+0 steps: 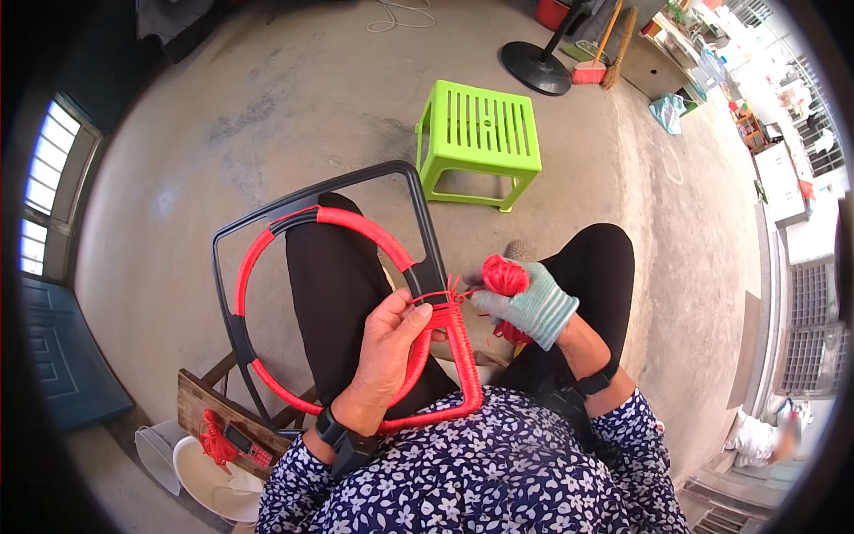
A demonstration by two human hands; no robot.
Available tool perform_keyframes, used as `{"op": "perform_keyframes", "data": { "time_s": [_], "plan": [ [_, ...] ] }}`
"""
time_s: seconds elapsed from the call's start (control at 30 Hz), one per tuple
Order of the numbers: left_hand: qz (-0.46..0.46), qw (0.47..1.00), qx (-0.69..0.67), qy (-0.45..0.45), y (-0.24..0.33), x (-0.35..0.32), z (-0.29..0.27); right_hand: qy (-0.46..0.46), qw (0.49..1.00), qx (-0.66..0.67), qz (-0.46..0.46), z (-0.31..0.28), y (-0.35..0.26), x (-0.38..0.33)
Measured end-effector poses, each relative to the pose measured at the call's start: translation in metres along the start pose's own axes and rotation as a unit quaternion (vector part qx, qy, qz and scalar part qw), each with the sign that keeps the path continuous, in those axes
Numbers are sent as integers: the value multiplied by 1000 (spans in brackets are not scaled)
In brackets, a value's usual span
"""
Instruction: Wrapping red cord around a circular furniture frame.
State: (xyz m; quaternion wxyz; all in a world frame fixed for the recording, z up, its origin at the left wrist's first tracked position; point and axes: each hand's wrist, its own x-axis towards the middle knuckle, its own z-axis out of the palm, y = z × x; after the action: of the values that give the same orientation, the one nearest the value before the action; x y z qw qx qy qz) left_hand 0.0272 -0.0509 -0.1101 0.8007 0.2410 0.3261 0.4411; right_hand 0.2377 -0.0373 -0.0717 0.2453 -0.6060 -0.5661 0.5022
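A black frame (434, 254) with a ring inside it rests across my lap, mostly over the left thigh. Red cord (463, 356) is wound closely round its near right corner and parts of the ring. My bare left hand (384, 347) pinches the frame and the wound cord at the joint between ring and side bar. In a pale green striped glove, my right hand (538, 307) is closed on a bundle of red cord (505, 275), just right of the frame. A strand runs from it to the frame, where loose ends stick up. The gloved fingertips are partly hidden.
A green plastic stool (480, 125) stands ahead. Behind it are a round black stand base (535, 68) and a red broom (589, 73). At lower left, a wooden bench (197, 400) carries a phone (238, 438) and more red cord (213, 440), beside a white bucket (209, 481).
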Motion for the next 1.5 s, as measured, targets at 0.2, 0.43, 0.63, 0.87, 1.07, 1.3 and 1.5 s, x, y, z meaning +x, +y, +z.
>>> {"op": "perform_keyframes", "data": {
  "time_s": [0.2,0.43,0.63,0.87,1.07,1.3,1.5],
  "plan": [
    [-15,1000,-5,-3,1,0,3,-1,1000,20,-8,17,6,7],
    [-5,1000,4,-4,-6,1,-5,-77,980,-67,-172,3,-3,1],
    [-5,1000,5,-2,-5,2,-2,-69,971,-153,-168,9,-15,0],
    [-6,1000,-9,5,-1,2,1,-24,975,-114,-189,-2,-8,-14],
    [-5,999,20,24,-1,1,1,8,997,-56,-50,-22,4,-17],
    [-35,994,92,39,-5,2,2,-129,970,207,23,3,-22,-1],
    [-43,995,78,50,-4,3,5,-84,984,105,-120,17,-38,-16]
  ]
}}
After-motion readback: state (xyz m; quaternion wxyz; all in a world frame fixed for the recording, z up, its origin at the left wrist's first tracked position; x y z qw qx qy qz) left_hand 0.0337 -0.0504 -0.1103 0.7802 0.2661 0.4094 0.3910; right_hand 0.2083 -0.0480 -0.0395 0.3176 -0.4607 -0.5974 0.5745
